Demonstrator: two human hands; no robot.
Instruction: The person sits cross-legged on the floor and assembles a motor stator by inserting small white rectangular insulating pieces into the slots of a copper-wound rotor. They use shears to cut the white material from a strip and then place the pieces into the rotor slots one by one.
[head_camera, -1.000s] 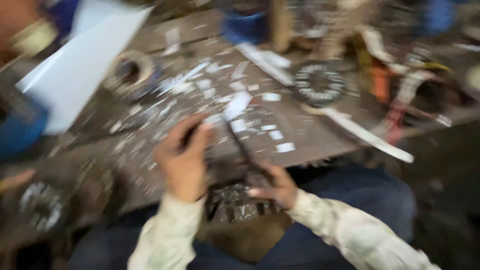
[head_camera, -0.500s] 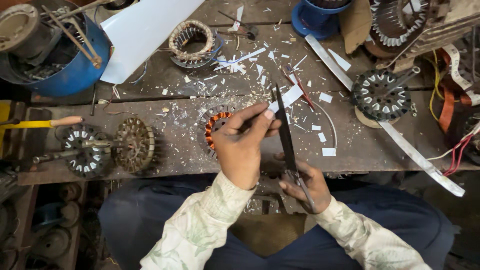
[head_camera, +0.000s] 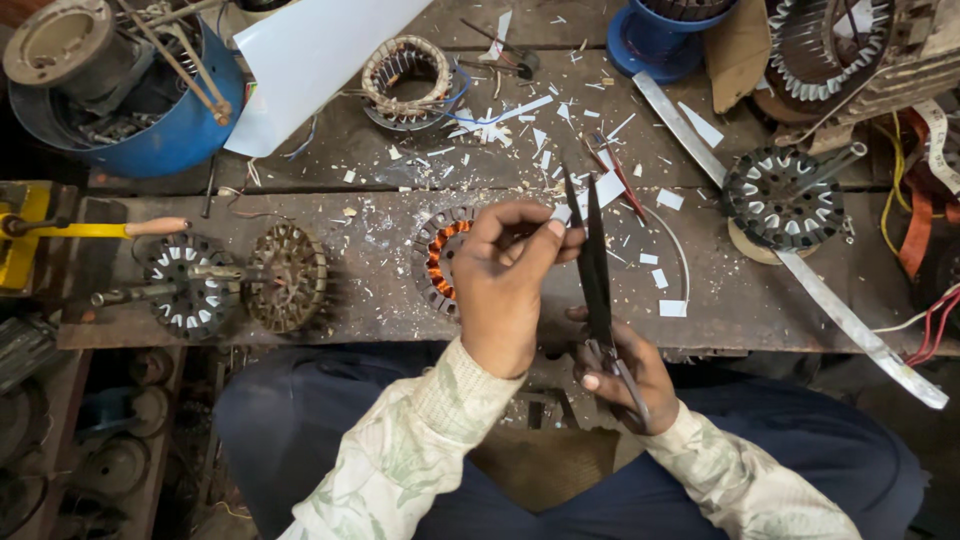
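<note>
Since half a second ago the left hand (head_camera: 510, 290) has drawn closer to the blades, and the scissors (head_camera: 598, 270) now stand nearly upright in view, tips pointing away from the body. The left hand pinches a small white paper strip (head_camera: 562, 212) between thumb and fingertips, held right against the blades; by this reading a cut is in progress. The right hand (head_camera: 625, 370) is closed through the scissor handles, just below and right of the left hand. The scissors are dark metal, long and narrow. Directly beyond the left hand, partly hidden by it, lies a ring-shaped stator (head_camera: 440, 255) with copper-orange windings and a slotted steel rim. The desk (head_camera: 350, 300) is rough, worn wood, littered with white offcuts (head_camera: 668, 200). Farther left lies a toothed rotor on a shaft (head_camera: 190, 285); farther right, another slotted steel core (head_camera: 782, 198).
</note>
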